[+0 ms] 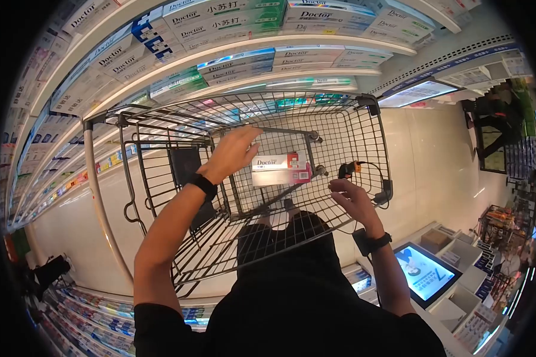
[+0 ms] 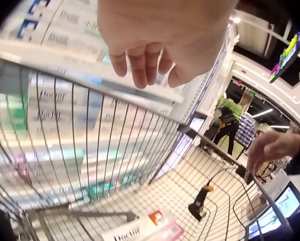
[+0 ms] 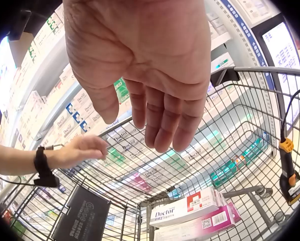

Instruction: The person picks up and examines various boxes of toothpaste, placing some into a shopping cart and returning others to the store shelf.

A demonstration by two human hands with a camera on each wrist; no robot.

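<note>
My left hand [image 1: 235, 150] hangs over the left part of a wire shopping cart [image 1: 378, 134], fingers loosely bent and nothing in them. Over the cart's near right side is my right hand [image 1: 356, 202], its fingers relaxed and also holding nothing, as the right wrist view shows. Below and between the hands, two carton boxes lie side by side in the cart: a white "Doctor" box [image 3: 185, 207] with a red patch and a box with a magenta end [image 3: 197, 228]. A black and orange handheld device [image 3: 290, 175] on a cable hangs at the cart's right end.
Shelves of stacked "Doctor" boxes [image 1: 226, 27] run along the cart's far side. A lit screen [image 1: 426, 271] and a counter stand at the near right. Another person [image 1: 497, 122] is beyond on the right. More stocked shelves [image 1: 110, 321] lie at the lower left.
</note>
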